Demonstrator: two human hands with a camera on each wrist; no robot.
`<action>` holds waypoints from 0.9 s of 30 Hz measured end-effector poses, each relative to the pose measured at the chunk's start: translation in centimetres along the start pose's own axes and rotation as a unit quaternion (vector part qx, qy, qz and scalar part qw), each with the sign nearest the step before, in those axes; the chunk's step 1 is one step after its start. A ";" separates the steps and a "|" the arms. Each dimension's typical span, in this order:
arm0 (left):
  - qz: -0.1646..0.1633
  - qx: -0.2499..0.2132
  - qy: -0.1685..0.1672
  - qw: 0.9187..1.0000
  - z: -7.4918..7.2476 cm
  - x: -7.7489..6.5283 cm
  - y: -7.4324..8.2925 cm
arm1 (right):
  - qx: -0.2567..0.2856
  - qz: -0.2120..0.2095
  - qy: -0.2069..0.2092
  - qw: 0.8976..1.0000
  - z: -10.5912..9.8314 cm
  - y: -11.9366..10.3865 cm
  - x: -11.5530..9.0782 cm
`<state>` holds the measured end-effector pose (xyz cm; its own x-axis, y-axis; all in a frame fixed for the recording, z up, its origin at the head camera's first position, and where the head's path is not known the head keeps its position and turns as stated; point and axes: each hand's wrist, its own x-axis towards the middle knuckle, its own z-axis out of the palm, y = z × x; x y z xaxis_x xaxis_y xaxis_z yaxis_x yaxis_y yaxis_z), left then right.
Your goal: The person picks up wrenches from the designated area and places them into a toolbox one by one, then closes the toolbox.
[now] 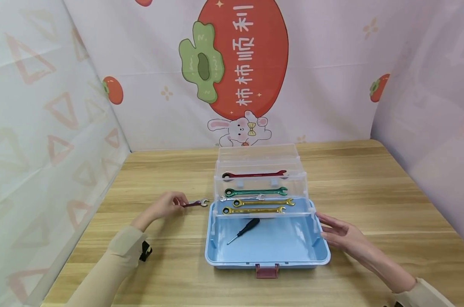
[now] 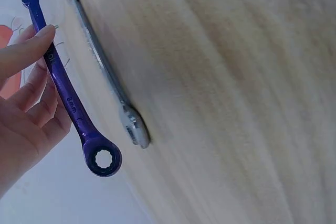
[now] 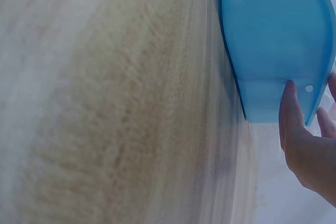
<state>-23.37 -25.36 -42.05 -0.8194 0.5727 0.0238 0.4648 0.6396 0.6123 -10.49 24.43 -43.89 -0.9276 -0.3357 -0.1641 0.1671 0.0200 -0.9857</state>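
My left hand (image 1: 169, 204) holds a purple ratcheting combination wrench (image 2: 70, 98) between thumb and fingers, its ring end pointing away from the palm. Just beside it on the table lies a silver ratcheting wrench (image 2: 102, 66). At the right side of a light-blue toolbox (image 1: 289, 245), my right hand (image 1: 341, 233) touches the wall with extended fingers. In the right wrist view one fingertip rests on the blue side wall (image 3: 268, 51). A black-handled screwdriver (image 1: 249, 226) lies on the box floor.
Behind the screwdriver, clear tiered trays (image 1: 224, 215) stand raised over the box. They show a red wrench (image 1: 255, 175), a green wrench (image 1: 255, 192), a small silver wrench (image 1: 243, 198) and two gold wrenches (image 1: 264, 202). A reddish latch (image 1: 267, 271) sits on the front.
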 end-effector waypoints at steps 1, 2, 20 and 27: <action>0.001 0.002 0.003 1.000 -0.1 0.0 0.1 | -0.002 0.001 0.001 1.000 0.0 0.0 0.0; 0.004 0.000 0.007 1.000 -0.3 0.1 0.1 | -0.005 0.002 0.003 1.000 0.0 0.0 0.0; 0.028 0.005 0.062 0.998 -2.8 1.0 3.0 | 0.021 -0.015 -0.011 1.000 0.1 0.0 0.1; 0.039 0.000 0.066 0.997 -3.5 1.7 3.9 | -0.019 0.012 0.006 1.000 0.1 -0.3 0.0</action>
<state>-24.10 -23.69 -36.82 -0.8177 0.5483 0.1755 0.5289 0.5952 0.6050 -10.47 24.36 -43.61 -0.9271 -0.3243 -0.1880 0.1770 0.0633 -0.9822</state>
